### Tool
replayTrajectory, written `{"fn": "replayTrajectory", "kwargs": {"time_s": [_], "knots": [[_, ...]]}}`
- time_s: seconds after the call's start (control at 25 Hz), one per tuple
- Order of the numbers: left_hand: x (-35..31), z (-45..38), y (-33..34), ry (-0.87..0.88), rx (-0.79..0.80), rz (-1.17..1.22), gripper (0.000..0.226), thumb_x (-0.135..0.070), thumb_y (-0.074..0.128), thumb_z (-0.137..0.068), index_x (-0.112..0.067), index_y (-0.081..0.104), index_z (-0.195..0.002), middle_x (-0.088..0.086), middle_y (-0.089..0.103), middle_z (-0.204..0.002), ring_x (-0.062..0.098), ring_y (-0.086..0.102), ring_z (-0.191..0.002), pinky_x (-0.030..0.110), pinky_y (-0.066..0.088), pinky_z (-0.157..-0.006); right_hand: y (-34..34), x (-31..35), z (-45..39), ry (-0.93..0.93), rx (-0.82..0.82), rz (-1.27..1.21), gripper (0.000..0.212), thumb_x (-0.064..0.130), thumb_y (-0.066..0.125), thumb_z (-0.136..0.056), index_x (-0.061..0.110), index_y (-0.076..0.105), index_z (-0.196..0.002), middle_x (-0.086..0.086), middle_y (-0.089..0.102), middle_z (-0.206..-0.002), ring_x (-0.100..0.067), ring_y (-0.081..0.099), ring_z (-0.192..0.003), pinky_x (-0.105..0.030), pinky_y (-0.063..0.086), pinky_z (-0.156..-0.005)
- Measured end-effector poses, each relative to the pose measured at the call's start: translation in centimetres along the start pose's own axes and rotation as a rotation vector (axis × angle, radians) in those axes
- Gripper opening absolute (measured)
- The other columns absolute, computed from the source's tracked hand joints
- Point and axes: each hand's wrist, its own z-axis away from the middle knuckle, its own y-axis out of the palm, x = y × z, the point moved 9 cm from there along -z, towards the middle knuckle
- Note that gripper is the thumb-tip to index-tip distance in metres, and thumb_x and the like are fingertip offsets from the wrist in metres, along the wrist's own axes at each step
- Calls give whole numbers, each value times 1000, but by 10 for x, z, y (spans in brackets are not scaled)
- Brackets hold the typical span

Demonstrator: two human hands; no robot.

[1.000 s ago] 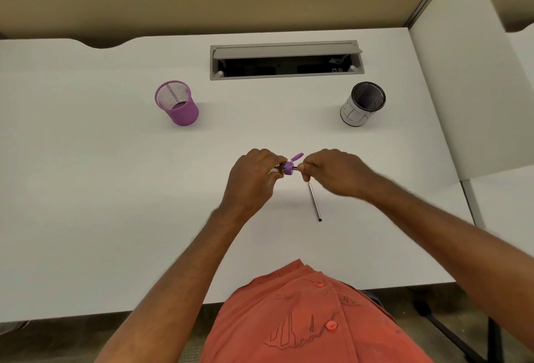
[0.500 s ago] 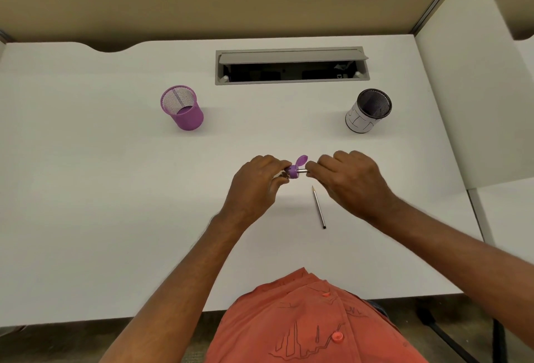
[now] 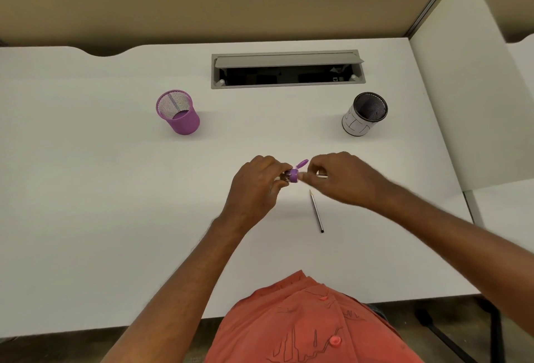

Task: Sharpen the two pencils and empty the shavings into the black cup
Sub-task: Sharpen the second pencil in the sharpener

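— Progress? Left hand (image 3: 254, 186) clamped round purple sharpener (image 3: 293, 175), right hand (image 3: 338, 177) pinching pencil (image 3: 321, 174) into it.
— One sharpened pencil (image 3: 316, 211) lying on desk (image 3: 115, 189). Shavings not yet tipped into black cup (image 3: 364, 114), well apart.

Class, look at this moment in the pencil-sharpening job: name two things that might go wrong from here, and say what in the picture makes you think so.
1. The sharpener is held with its lid flipped open, well short of the black cup, so shavings may fall onto the desk.
2. The loose pencil lies just below the right hand; a forearm might knock it and set it rolling.
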Motion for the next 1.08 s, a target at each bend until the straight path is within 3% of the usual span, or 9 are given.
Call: {"fn": "replayTrajectory", "kwargs": {"time_s": [0.12, 0.2, 0.36, 0.48, 0.6, 0.68, 0.84, 0.96, 1.08], "knots": [[7, -1, 0, -12, 19, 3, 27, -18, 75, -87, -22, 71, -113, -4, 69, -99, 21, 59, -88, 38, 52, -71, 1, 21, 20, -347, -217, 286, 6, 28, 62, -98, 25, 61, -103, 8, 56, -92, -18, 56, -73, -36, 47, -59], [8, -1, 3, -16, 40, 15, 26, -19, 73, -89, -23, 70, -115, -5, 69, -100, 21, 59, -89, 38, 52, -71, 4, 19, 28, -465, -412, 625, 11, 12, 63, -96, 21, 64, -104, 2, 56, -87, -23, 52, -66, -36, 39, -50], [4, 2, 5, -22, 51, 36, 27, -20, 72, -90, -22, 69, -117, -5, 70, -102, 20, 60, -92, 33, 51, -72, 3, 23, 34, -524, -584, 724, 6, 19, 63, -99, 22, 67, -95, 2, 52, -72, -22, 46, -56, -34, 29, -48], [3, 0, 1, -6, 14, 6, 27, -18, 75, -87, -20, 71, -113, -4, 70, -99, 21, 61, -89, 35, 52, -70, 2, 10, 10, -242, -305, 407, 28, 40, 47, -105, 29, 69, -90, 5, 57, -72, -20, 55, -59, -29, 28, -51], [0, -6, -2, 25, 2, -17, 26, -16, 77, -85, -22, 71, -110, -5, 68, -96, 21, 59, -86, 38, 52, -67, 24, -19, -7, 257, 286, -497, 36, 41, 50, -105, 20, 69, -84, 8, 45, -63, -12, 37, -51, -27, 26, -50], [-2, -7, -2, 39, 4, -17, 27, -18, 76, -86, -21, 71, -111, -5, 68, -97, 20, 58, -86, 38, 52, -68, 22, -18, -10, 304, 373, -593, 37, 41, 52, -103, 16, 72, -84, 6, 42, -61, -11, 29, -48, -24, 21, -46], [5, -11, -3, 15, 9, 3, 28, -20, 76, -87, -22, 70, -114, -6, 69, -100, 18, 59, -89, 37, 53, -70, -6, 1, -1, -42, -57, 22, 22, 46, 60, -97, 26, 65, -91, 10, 61, -82, -15, 57, -69, -34, 44, -59], [9, -13, -1, 7, 28, 20, 27, -23, 72, -90, -24, 68, -117, -8, 68, -101, 17, 58, -90, 35, 53, -72, -9, 22, 21, -457, -451, 577, 3, 17, 63, -98, 20, 63, -96, 3, 54, -83, -23, 51, -68, -37, 40, -52], [4, -11, 3, 25, 59, 30, 25, -24, 68, -93, -24, 67, -119, -7, 68, -101, 18, 58, -91, 35, 53, -72, -11, 21, 29, -567, -631, 752, 9, 13, 62, -98, 19, 67, -94, 1, 49, -72, -23, 44, -60, -36, 32, -51]]}}
